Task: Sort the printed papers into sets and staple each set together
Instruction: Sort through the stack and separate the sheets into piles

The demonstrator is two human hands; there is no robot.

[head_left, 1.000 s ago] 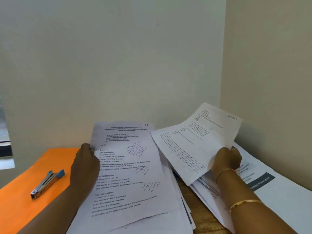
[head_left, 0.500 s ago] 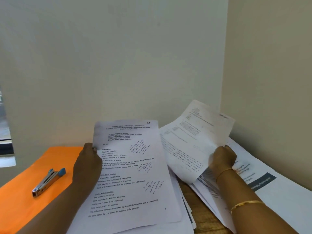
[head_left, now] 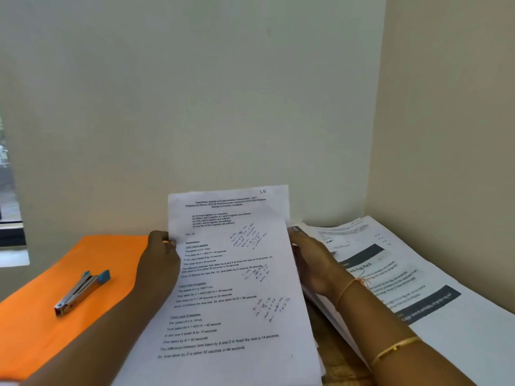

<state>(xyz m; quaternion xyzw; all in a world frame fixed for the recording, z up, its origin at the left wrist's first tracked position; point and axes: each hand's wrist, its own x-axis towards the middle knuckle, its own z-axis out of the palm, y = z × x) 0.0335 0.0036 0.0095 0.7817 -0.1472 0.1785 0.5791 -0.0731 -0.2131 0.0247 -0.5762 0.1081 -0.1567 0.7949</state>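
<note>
While the head camera looks down at a wooden table (head_left: 341,355) set in a wall corner, a sheaf of printed papers (head_left: 237,277) stands tilted at centre, raised between both hands. The left hand (head_left: 161,257) pinches the sheaf's left edge, thumb on the printed face and fingers behind. The right hand (head_left: 312,263) lies along the right edge with its fingers fairly straight. Their tips are hidden by the paper, so whether they clamp it cannot be told.

The top sheet bears a handwritten "55" (head_left: 262,191) at its upper right corner. A centred heading begins "Quantitative Aptitude and Data Analysis & Interpretation". Lower lines read "Explanation", "From I and II together" and "Time taken by B and D to finish the race is 14 seconds". Small pen jottings sit to the right of the print.

A second pile of papers (head_left: 434,274) lies flat just right of the right hand, against the side wall. Its top sheet carries dark bands and the words "Egg Rack"; the smaller text is blurred.

A stapler (head_left: 82,292), metal with blue end caps, rests on an orange folder (head_left: 41,330) left of the sheaf, well apart from both hands. A gold bangle (head_left: 395,349) circles the right forearm. A window edge (head_left: 9,218) shows at far left.
</note>
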